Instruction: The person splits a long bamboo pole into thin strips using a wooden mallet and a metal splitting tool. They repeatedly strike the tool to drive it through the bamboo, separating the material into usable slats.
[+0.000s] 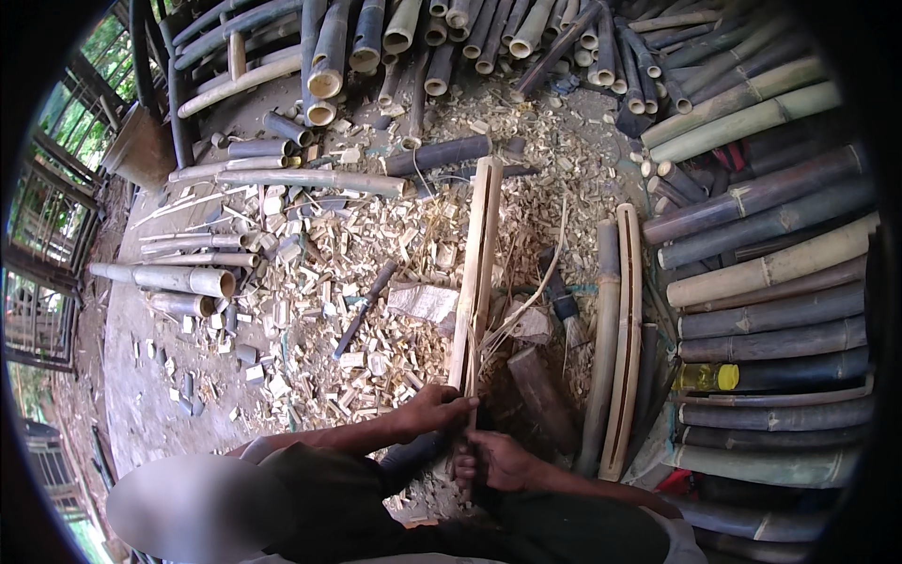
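A long pale bamboo length [466, 301] with a dark slot along it reaches away from me, over a wooden block [423, 304]. At its near end my left hand [434, 412] is closed, thumb and fingers on the bamboo. My right hand [496, 461] is closed just below and to the right, its fingers curled around something narrow that I cannot make out. Thin curled bamboo strips [526, 315] stick out on the bamboo's right side. A dark-handled tool [366, 308] lies on the shavings to the left.
Wood chips [329, 244] cover much of the floor. To the right lie a second slotted bamboo length [624, 348], a whole pole [601, 348], stacked bamboo poles [770, 324] and a yellow bottle [703, 378]. More cut bamboo [399, 28] is piled at the back; short pieces [178, 278] lie left.
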{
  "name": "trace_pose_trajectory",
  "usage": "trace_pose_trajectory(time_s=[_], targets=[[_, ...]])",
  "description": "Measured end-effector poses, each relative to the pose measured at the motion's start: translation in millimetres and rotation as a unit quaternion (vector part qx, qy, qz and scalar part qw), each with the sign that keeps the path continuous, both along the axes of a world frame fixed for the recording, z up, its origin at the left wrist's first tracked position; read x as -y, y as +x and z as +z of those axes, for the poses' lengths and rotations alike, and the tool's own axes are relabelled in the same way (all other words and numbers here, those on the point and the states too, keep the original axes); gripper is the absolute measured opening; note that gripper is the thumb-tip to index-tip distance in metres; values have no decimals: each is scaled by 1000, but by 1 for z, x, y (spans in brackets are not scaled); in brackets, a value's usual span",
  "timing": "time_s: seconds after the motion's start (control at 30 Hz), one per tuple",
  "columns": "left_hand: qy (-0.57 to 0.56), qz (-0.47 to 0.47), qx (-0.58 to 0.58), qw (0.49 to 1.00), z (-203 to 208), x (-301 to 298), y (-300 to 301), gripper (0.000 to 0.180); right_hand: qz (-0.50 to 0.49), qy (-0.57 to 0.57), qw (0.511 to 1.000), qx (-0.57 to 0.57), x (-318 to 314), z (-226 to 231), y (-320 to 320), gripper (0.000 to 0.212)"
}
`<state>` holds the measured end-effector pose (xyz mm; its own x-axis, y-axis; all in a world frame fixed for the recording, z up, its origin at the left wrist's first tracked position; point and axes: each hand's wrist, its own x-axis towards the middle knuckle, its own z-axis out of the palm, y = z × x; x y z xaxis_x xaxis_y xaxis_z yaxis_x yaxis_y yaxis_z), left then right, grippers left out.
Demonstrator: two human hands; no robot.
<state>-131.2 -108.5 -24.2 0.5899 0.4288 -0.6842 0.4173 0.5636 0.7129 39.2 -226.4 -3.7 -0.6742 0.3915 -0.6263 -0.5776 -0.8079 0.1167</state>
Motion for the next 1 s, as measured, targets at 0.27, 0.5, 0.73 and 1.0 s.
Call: trace_pose_trajectory(time_s=[0.27, 0.5, 0.73, 1.0], targets=[[246, -273, -7, 930, 53, -30, 41, 45, 33, -40, 983, 175, -22, 73, 49, 49], [611, -241, 252, 710, 45, -37, 81, 39, 108, -44, 963, 245, -41, 90, 56, 25], [549, -289, 204, 757, 45, -26, 89, 46, 132, -75, 950, 272, -57, 124, 60, 25], [565, -296, 212, 740, 105, -28, 109, 63, 112, -39, 969, 218, -35, 160, 81, 25]])
